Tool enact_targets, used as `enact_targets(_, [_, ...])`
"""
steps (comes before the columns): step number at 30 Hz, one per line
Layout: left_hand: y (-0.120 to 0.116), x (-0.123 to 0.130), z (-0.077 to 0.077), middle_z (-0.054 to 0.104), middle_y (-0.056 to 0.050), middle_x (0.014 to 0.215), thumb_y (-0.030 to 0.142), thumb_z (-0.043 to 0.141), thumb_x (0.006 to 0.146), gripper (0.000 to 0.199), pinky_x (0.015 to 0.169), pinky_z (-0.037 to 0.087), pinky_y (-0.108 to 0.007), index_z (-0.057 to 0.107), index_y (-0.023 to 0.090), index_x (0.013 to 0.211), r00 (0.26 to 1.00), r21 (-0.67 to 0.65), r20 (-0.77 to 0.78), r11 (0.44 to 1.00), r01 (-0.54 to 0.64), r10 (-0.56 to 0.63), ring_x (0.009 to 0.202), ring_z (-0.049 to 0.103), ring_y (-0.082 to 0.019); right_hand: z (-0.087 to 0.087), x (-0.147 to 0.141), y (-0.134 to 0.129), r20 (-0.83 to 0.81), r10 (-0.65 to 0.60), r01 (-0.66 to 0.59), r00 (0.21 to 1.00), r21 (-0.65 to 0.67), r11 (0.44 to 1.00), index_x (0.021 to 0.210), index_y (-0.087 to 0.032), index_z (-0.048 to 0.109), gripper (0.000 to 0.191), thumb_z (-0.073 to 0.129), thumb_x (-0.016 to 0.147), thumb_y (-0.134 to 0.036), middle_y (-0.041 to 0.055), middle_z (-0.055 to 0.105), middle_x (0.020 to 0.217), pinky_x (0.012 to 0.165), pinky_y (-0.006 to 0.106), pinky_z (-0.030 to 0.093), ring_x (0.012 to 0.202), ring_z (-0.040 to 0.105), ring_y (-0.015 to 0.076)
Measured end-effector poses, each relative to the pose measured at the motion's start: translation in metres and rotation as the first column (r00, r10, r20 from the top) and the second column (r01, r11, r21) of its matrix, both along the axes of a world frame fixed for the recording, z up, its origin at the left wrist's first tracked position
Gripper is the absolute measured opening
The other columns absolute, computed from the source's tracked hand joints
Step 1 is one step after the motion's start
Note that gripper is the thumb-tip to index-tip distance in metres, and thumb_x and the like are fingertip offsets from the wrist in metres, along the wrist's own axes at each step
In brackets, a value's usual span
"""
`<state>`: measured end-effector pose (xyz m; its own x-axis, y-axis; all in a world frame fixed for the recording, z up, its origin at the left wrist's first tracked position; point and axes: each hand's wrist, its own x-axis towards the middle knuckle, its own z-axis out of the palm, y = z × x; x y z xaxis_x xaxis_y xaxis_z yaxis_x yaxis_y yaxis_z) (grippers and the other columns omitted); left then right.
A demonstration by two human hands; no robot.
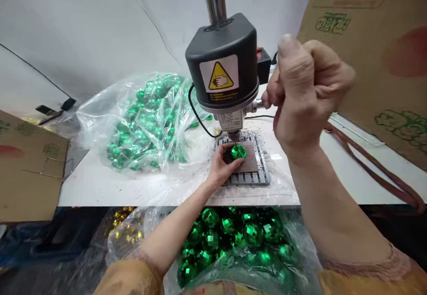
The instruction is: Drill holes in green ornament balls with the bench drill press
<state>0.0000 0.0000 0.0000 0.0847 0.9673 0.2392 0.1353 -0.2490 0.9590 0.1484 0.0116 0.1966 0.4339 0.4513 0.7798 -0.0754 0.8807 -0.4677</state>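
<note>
A small drill press (222, 59) with a black housing and a yellow warning label stands in the middle. Under its chuck, my left hand (224, 163) holds a shiny green faceted ball (238, 151) between thumb and fingers. The ball rests over a brown board (251, 159) on the slotted metal base (263, 170). My right hand (307, 86) is raised right of the press, its fingers curled closed around the feed handle, mostly hidden by the hand. Dark shavings lie scattered around the base.
A clear plastic bag of green balls (150, 121) lies left on the white table (100, 186). More green balls (233, 237) fill a bag below the front edge. Cardboard boxes stand at left (30, 170) and right (376, 63). A brown strap (373, 166) lies at right.
</note>
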Motion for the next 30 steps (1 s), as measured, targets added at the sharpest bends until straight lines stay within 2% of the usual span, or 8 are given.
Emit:
enact_targets(5, [-0.002, 0.000, 0.003, 0.068, -0.009, 0.115, 0.038, 0.085, 0.072, 0.052, 0.097, 0.052, -0.039, 0.057, 0.019, 0.113, 1.000, 0.000, 0.006, 1.000, 0.010, -0.010, 0.109, 0.065, -0.023, -0.004, -0.001, 0.005, 0.016, -0.037, 0.036, 0.999, 0.023, 0.999, 0.055, -0.020, 0.031, 0.044, 0.056, 0.091, -0.014, -0.0066, 0.026, 0.050, 0.045, 0.022, 0.026, 0.040, 0.031, 0.0019])
enact_targets(11, [-0.002, 0.001, 0.002, 0.068, -0.010, 0.117, 0.039, 0.085, 0.073, 0.054, 0.097, 0.053, -0.039, 0.057, 0.019, 0.114, 0.999, 0.003, 0.039, 1.000, 0.022, -0.022, 0.108, 0.066, -0.023, -0.026, -0.007, -0.001, -0.046, -0.126, 0.129, 0.991, 0.049, 0.990, 0.052, -0.019, 0.027, 0.050, 0.058, 0.091, -0.021, -0.0047, 0.022, 0.049, 0.044, 0.026, 0.022, 0.042, 0.031, 0.0042])
enact_targets(15, [-0.002, 0.001, 0.002, 0.067, -0.011, 0.119, 0.039, 0.084, 0.073, 0.054, 0.097, 0.052, -0.039, 0.057, 0.019, 0.116, 0.998, 0.009, 0.046, 0.999, 0.032, -0.032, 0.109, 0.066, -0.022, -0.035, -0.008, -0.005, -0.063, -0.124, 0.130, 0.990, 0.106, 0.986, 0.052, -0.017, 0.023, 0.051, 0.056, 0.091, -0.021, -0.0048, 0.019, 0.049, 0.044, 0.025, 0.022, 0.041, 0.028, 0.0027])
enact_targets(20, [-0.003, 0.001, 0.003, 0.067, -0.011, 0.121, 0.039, 0.084, 0.074, 0.053, 0.100, 0.052, -0.040, 0.057, 0.019, 0.115, 0.997, 0.009, 0.060, 0.999, 0.046, -0.046, 0.111, 0.065, -0.023, -0.040, -0.006, -0.008, -0.013, -0.118, 0.119, 0.993, 0.069, 0.991, 0.052, -0.017, 0.023, 0.050, 0.054, 0.090, -0.019, -0.0048, 0.019, 0.052, 0.044, 0.024, 0.026, 0.042, 0.030, 0.0022])
enact_targets(30, [-0.004, 0.002, 0.003, 0.067, -0.010, 0.117, 0.039, 0.085, 0.072, 0.052, 0.101, 0.050, -0.041, 0.058, 0.020, 0.113, 0.998, 0.028, 0.057, 0.999, 0.019, -0.021, 0.111, 0.064, -0.023, -0.054, -0.010, -0.004, -0.094, -0.170, 0.184, 0.981, 0.158, 0.970, 0.052, -0.016, 0.015, 0.054, 0.057, 0.086, -0.016, -0.0048, 0.020, 0.048, 0.042, 0.025, 0.026, 0.041, 0.024, 0.0018])
